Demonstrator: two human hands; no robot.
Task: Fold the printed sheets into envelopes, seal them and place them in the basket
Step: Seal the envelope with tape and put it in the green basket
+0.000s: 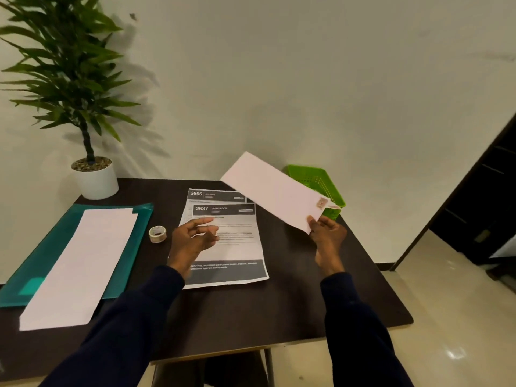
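Observation:
My right hand (326, 236) grips the near end of a long white envelope (270, 191) and holds it tilted in the air, its far end up and left, partly in front of the green basket (332, 191). A small piece of tape shows near the gripped end. My left hand (192, 238) hovers with fingers spread over the stack of printed sheets (237, 247), whose top one reads 2637. A roll of tape (157, 234) stands just left of that hand. Blank white envelopes (81, 261) lie on a teal folder (134, 236) at the left.
A potted plant in a white pot (96, 178) stands at the table's back left corner against the wall. The dark table (307, 303) ends at the right near the basket, with floor and a dark doorway (480, 205) beyond.

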